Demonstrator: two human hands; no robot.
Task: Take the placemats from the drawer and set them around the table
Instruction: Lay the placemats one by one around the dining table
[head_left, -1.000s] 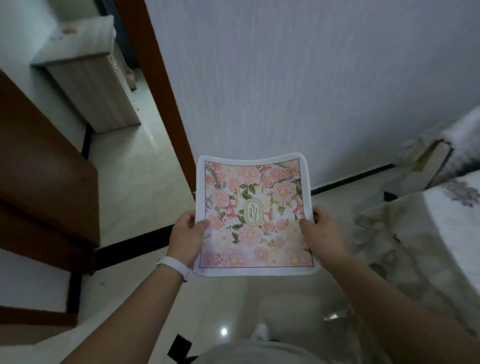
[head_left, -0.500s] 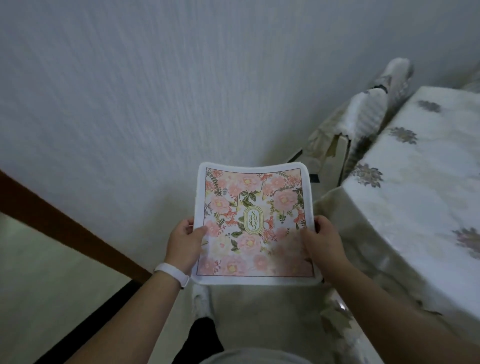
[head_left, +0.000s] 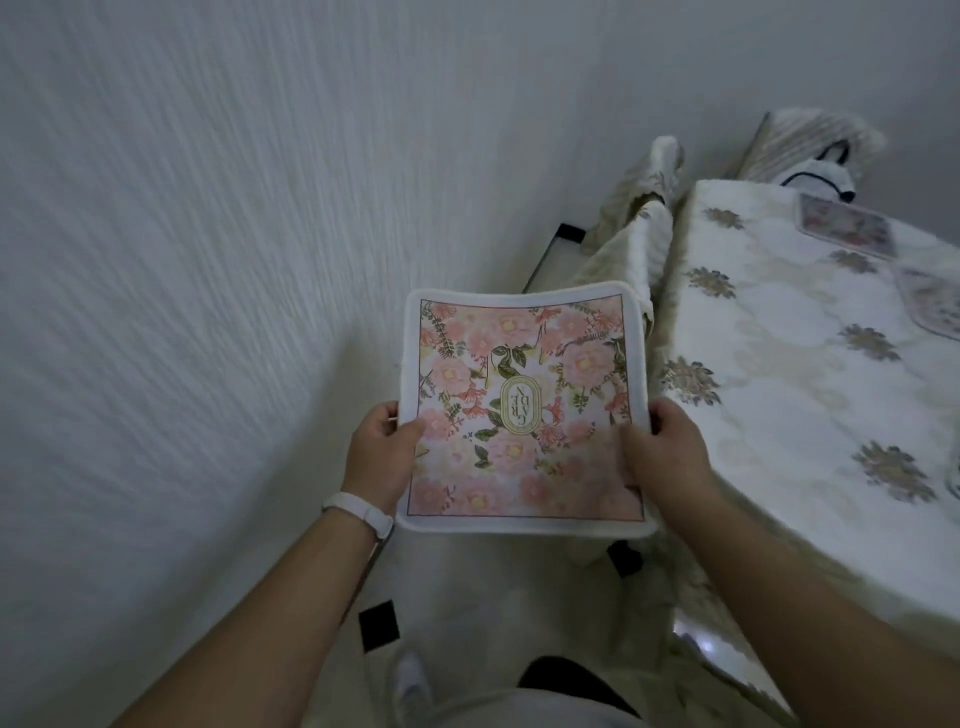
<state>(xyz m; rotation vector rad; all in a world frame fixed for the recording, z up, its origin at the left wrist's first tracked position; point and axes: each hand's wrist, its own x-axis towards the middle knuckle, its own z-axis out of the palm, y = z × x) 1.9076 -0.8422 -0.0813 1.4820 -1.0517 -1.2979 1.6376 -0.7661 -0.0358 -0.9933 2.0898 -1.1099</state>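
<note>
A square placemat (head_left: 522, 410) with pink flowers and a white border is held flat in front of me, clear of the table. My left hand (head_left: 378, 457) grips its left edge, thumb on top. My right hand (head_left: 662, 457) grips its right edge. The table (head_left: 789, 395), under a white cloth with grey flower motifs, stands to the right of the mat. Two more floral placemats lie on it: one (head_left: 847, 232) at the far end and one (head_left: 932, 306) cut off by the right frame edge.
A textured white wall (head_left: 208, 260) fills the left and top. A chair with a pale cover (head_left: 631, 234) stands against the table's near left side, and another covered chair (head_left: 810, 150) at the far end. My shoe (head_left: 410, 686) shows on the pale floor below.
The view has swung right from the doorway and wooden cabinet to the table. More of the tabletop and its two laid placemats have come into sight. Both hands keep holding the mat.
</note>
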